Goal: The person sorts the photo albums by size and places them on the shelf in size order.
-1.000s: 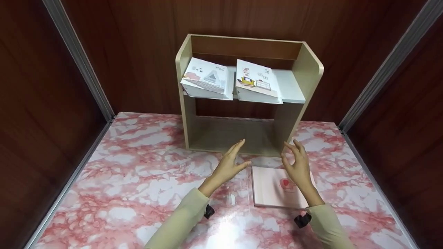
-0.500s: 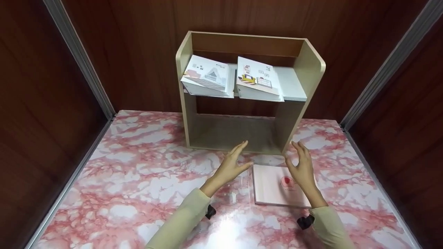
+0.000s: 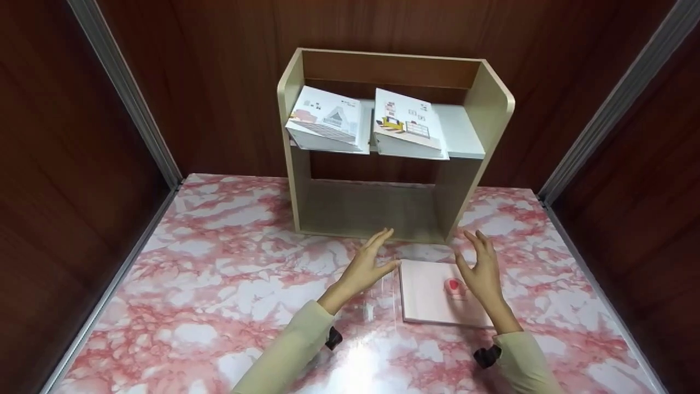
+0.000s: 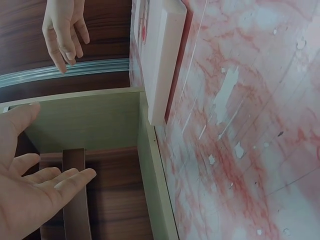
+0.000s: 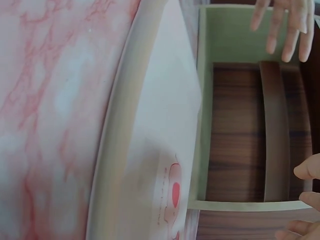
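A pale pink book [image 3: 429,295] with a red and pink picture on its cover lies flat on the table, in front of the shelf. Above its right part hovers my right hand [image 3: 482,273], fingers spread and holding nothing. To the book's left is my left hand [image 3: 363,268], its thumb apart from its fingers and its palm turned inward. In the left wrist view, the left hand's fingers [image 4: 50,185] are loosely extended. The right wrist view has the book's cover [image 5: 165,100] close up, with fingertips of the right hand [image 5: 307,200] at the edge.
A small wooden shelf unit [image 3: 456,191] stands at the back of the table [image 3: 219,306]. On its upper board lean two thick white books, one with a grey building [image 3: 328,117] and one with a yellow vehicle [image 3: 407,123]. Dark wood panels [image 3: 65,137] enclose the table.
My right hand has shifted slightly right and toward me, its fingers and thumb spreading wider apart. The left hand has barely moved. The book lies where it was; the view has tilted slightly.
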`<state>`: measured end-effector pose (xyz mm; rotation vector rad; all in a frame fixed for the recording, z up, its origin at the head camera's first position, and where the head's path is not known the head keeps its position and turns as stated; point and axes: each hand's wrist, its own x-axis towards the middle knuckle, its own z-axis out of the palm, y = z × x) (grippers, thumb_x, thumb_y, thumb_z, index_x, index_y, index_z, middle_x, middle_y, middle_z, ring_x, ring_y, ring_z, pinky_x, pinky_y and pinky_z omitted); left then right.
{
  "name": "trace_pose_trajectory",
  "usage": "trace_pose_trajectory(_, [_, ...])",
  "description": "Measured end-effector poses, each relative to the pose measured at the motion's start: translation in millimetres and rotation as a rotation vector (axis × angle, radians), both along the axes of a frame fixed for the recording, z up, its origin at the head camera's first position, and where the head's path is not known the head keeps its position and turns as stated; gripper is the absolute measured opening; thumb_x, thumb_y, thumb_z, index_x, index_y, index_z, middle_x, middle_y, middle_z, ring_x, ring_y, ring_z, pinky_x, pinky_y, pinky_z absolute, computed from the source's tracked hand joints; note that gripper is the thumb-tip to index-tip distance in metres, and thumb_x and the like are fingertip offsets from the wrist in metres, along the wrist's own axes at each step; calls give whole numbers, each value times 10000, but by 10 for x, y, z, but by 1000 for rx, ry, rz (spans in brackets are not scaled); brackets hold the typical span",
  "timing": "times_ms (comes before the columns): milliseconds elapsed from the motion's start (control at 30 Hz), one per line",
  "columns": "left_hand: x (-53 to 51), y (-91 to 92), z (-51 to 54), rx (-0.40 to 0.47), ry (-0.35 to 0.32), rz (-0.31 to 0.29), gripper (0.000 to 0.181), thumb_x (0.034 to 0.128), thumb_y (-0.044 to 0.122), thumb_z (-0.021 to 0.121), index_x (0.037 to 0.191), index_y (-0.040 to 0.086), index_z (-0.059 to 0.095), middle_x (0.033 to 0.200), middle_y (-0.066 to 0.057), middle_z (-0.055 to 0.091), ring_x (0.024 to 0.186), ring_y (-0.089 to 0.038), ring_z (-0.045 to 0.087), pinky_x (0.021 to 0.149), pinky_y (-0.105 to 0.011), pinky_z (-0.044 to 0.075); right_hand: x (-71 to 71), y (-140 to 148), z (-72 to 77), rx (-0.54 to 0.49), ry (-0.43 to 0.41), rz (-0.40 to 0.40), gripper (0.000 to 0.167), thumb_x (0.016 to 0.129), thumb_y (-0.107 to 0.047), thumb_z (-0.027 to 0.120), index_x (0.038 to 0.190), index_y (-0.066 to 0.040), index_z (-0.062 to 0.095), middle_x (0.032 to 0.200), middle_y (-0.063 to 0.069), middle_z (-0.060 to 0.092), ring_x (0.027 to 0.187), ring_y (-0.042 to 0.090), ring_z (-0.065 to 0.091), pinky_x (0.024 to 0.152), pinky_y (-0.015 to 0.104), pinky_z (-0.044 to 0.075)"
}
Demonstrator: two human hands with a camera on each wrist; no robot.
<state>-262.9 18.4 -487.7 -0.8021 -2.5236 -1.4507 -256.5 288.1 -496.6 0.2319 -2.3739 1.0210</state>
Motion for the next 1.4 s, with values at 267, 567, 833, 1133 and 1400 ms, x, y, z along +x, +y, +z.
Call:
trace_pose_trajectory(267, [11,21,-45,-6,-3,7,667,872,336,638,1437,142,342,1484,-103,316,1314,-299,371,1052,-442,350,34,60,-78,-10,14,-7,470,840,-54,640,1283,29,505,1353,311,356,1261,465,315,993,624,287])
trace_pose_trajectory(567, [14,55,-96,11,1,11,643,863,227,663,1424,122,368,1457,-134,359,1314,-285,375,1052,-436,352,55,97,-124,-30,18,-10,456,831,-42,641,1264,34,520,1345,317,369,1268,461,314,985,624,287])
trace_pose_trajectory(833, [32,74,-141,22,-28,-12,628,877,249,642,1427,132,360,1455,-100,373,1344,-254,334,1090,-430,296,74,126,-184,-24,27,-24,480,803,-8,654,1262,38,523,1346,316,376,1256,461,335,968,618,305])
trace_pose_trajectory(1133, [58,65,-189,4,-46,-10,640,884,330,620,1434,150,349,1470,-84,352,1363,-306,285,1093,-501,258,93,160,-265,5,-9,-51,484,804,-21,658,1264,38,520,1346,320,382,1239,471,350,956,611,318])
trace_pose_trajectory(1400, [75,78,-247,-3,-43,-22,627,885,292,625,1427,121,360,1440,-96,399,1329,-300,350,1081,-483,289,139,194,-308,4,-65,-70,486,832,-62,644,1287,32,502,1355,317,361,1241,467,333,919,635,341])
